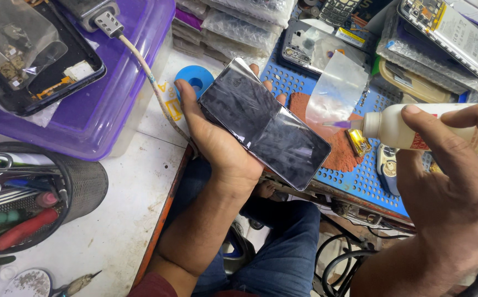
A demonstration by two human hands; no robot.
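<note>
The left hand (217, 143) holds a black phone (265, 123) flat on its palm. The thumb goes up one side and the fingertips peek out past the far side, so the hand is wrapped around the phone. The glass faces up and looks dark and smeary.

The right hand (451, 181) is off to the side, apart from the left hand. It is closed around a white squeeze bottle (415, 129) lying sideways. The bottle's purple tip (338, 125) points at the phone and is just beside its edge, not touching.

Past the phone lies a blue mat with holes (360, 181). Near the left arm stands a black mesh cup of tools (85, 187).
</note>
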